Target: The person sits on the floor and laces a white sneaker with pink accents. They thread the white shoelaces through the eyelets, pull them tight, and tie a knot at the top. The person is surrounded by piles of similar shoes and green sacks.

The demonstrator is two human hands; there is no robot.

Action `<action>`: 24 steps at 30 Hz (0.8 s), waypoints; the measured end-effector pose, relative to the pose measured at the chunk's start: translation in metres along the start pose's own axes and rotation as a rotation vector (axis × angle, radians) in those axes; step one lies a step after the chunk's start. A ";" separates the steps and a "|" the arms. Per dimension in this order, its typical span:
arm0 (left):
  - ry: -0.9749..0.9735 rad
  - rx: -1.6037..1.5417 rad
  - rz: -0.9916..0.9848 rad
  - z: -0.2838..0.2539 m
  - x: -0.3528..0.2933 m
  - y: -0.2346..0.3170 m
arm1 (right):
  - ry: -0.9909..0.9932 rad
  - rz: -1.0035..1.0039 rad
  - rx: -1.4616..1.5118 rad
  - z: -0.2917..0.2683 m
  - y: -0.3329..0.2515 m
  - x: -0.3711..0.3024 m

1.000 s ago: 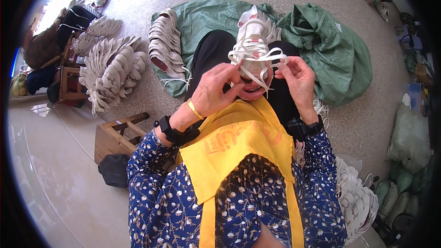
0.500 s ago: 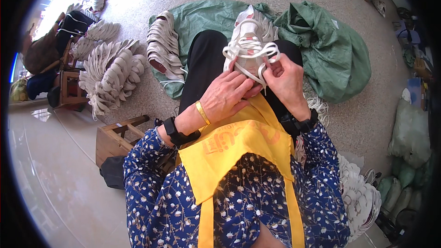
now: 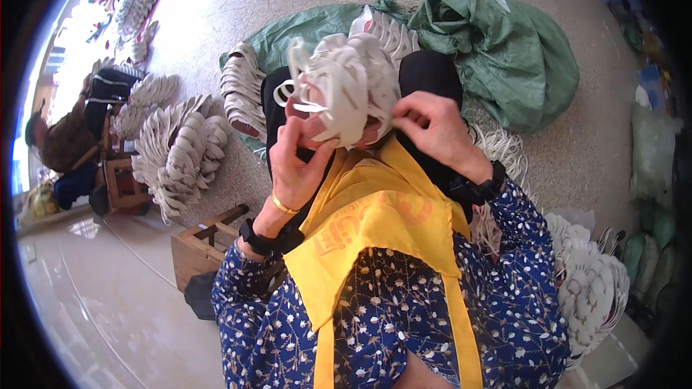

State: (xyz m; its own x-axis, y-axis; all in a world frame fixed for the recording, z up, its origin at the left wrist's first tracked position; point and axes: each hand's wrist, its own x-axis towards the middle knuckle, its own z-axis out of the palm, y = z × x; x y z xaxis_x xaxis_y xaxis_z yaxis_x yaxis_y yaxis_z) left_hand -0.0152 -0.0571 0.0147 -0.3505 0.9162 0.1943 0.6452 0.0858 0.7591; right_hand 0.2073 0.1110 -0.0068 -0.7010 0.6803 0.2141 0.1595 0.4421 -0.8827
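Note:
Over my lap is a white shoe upper (image 3: 347,90) with loose white laces and a pinkish lining, tilted and partly blurred. My left hand (image 3: 297,162) is closed on its near left edge, thumb and fingers pinching by the lining. Against the upper's right side, my right hand (image 3: 436,130) has its fingers curled together; whatever they pinch, if anything, is too small to make out. Just beyond the upper, a row of nested white uppers (image 3: 389,32) rests by my knees. A yellow apron (image 3: 375,209) covers my lap.
Green sacks (image 3: 504,50) lie on the speckled floor ahead and to the right. Stacked uppers stand at the left (image 3: 241,90), farther left (image 3: 180,148) and at lower right (image 3: 587,277). A wooden stool (image 3: 198,248) is near my left elbow. White laces (image 3: 501,148) hang by my right knee.
The upper has been tipped and swung left, its lining now showing. My left hand has moved left with it; my right hand has come off the laces toward its right side.

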 end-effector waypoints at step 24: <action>-0.080 -0.289 -0.090 -0.002 0.025 0.007 | -0.089 0.209 0.222 0.011 0.014 0.004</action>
State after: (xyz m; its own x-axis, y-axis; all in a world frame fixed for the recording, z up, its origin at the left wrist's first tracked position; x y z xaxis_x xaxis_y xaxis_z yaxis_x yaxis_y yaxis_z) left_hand -0.0209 -0.0343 0.0266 -0.3358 0.9387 0.0778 0.3908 0.0637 0.9183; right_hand 0.1992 0.1140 -0.0228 -0.7284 0.6850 -0.0102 0.1574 0.1529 -0.9756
